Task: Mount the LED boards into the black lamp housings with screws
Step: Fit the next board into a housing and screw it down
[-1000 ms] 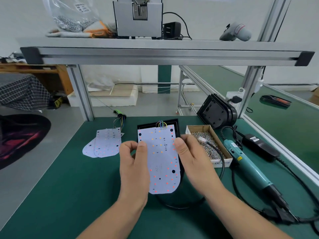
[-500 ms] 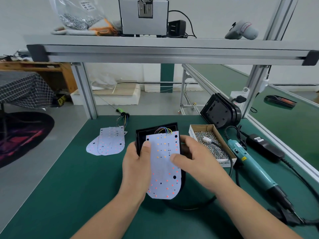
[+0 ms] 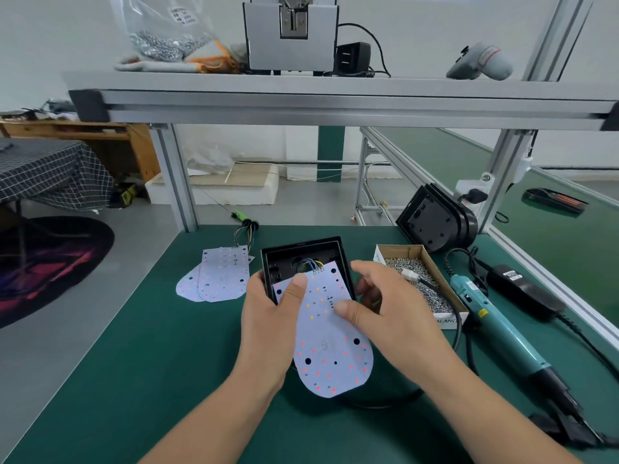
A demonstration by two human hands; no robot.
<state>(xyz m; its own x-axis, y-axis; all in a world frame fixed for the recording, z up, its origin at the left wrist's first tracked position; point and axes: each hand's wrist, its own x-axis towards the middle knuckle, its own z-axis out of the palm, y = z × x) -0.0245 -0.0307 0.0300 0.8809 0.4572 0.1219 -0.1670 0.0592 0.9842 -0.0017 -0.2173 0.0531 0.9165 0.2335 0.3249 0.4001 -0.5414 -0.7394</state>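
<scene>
Top shelf (image 3: 335,102): grey metal box unit (image 3: 291,31), black adapter (image 3: 353,56) right beside it, grey handheld tool (image 3: 482,63) far right, grey-orange gloves (image 3: 201,61) left. Off-bench left: checked tablecloth (image 3: 50,175), wooden desk (image 3: 83,135), dark rug (image 3: 43,266). White foam block (image 3: 241,192) on the floor behind.

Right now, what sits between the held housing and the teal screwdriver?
In the head view, the cardboard box of screws, past the right hand, lies between black housing and teal screwdriver.
</scene>
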